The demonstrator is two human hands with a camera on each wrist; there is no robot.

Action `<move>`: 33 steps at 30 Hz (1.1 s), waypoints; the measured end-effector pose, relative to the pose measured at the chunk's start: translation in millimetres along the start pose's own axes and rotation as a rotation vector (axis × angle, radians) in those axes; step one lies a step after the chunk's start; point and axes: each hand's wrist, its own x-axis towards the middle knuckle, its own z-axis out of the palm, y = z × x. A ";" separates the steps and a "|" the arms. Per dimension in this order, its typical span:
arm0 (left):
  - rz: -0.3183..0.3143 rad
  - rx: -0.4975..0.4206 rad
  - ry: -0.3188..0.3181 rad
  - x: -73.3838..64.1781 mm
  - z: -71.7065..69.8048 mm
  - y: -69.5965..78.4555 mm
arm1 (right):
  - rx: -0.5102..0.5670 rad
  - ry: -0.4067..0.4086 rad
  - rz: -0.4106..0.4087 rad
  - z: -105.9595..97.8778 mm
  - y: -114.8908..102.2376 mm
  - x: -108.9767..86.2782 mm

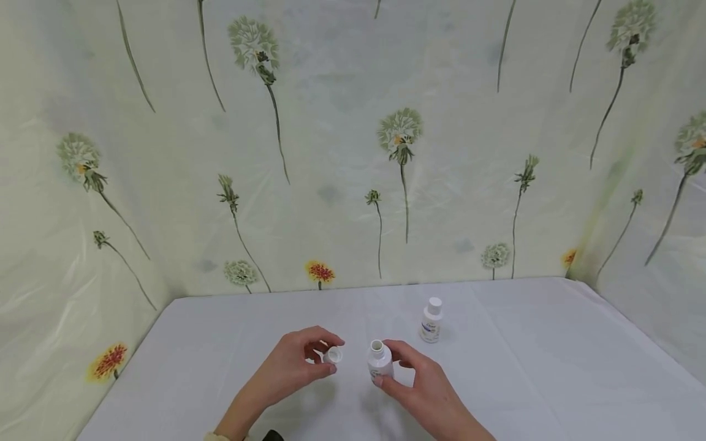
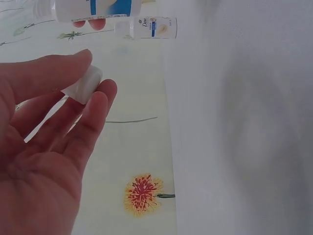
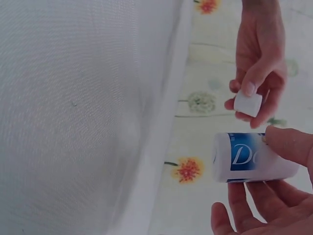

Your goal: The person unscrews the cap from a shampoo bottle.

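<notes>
My left hand (image 1: 295,365) pinches a small white bottle cap (image 1: 333,354) between thumb and fingers, its hollow underside visible in the head view. To its right, my right hand (image 1: 427,386) grips a small white bottle (image 1: 380,362) whose mouth is uncovered. The bottle is roughly upright above the table. In the right wrist view the bottle (image 3: 249,157) shows a blue label with large white letters, partly covered by my thumb. Cap and bottle are apart. A second white bottle (image 1: 431,321), capped, stands on the table beyond my right hand.
A white cloth covers the table (image 1: 529,367). Behind it and at both sides hangs a pale curtain (image 1: 331,153) printed with dandelions and other flowers. A small dark object (image 1: 273,435) shows by the left wrist at the bottom edge.
</notes>
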 end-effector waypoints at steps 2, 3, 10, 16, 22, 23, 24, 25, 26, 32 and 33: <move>-0.005 0.016 -0.003 0.3 -1.5 -1.3 | 0.010 0.004 0.005 -1.1 -0.4 0.0; -0.005 0.016 -0.005 0.2 -2.2 -2.1 | 0.012 0.007 0.011 -1.8 -0.6 0.2; 0.008 -0.045 -0.033 -1.3 -5.8 -8.8 | 0.032 0.029 0.032 -4.2 -0.7 1.9; 0.024 -0.034 -0.046 -1.0 -7.5 -13.4 | 0.037 0.018 0.047 -3.1 -1.0 2.6; 0.002 -0.038 -0.065 0.3 -9.1 -15.8 | 0.034 0.039 0.047 -3.1 -1.5 0.2; -0.003 -0.036 -0.068 0.6 -9.4 -16.6 | 0.033 0.039 0.055 -3.2 -1.8 0.0; -0.006 -0.029 -0.068 0.8 -9.8 -17.4 | 0.029 0.040 0.058 -3.0 -2.2 0.3; -0.008 -0.025 -0.066 0.9 -10.3 -18.2 | 0.026 0.041 0.058 -2.5 -2.7 0.7; -0.008 -0.021 -0.062 1.0 -11.0 -19.1 | 0.022 0.044 0.058 -1.8 -2.9 1.4; -0.021 -0.003 -0.045 -0.1 -13.8 -24.2 | 0.032 0.040 0.059 4.0 -3.4 6.5; -0.025 0.002 -0.041 -0.3 -14.0 -24.7 | 0.034 0.038 0.057 4.8 -3.3 7.2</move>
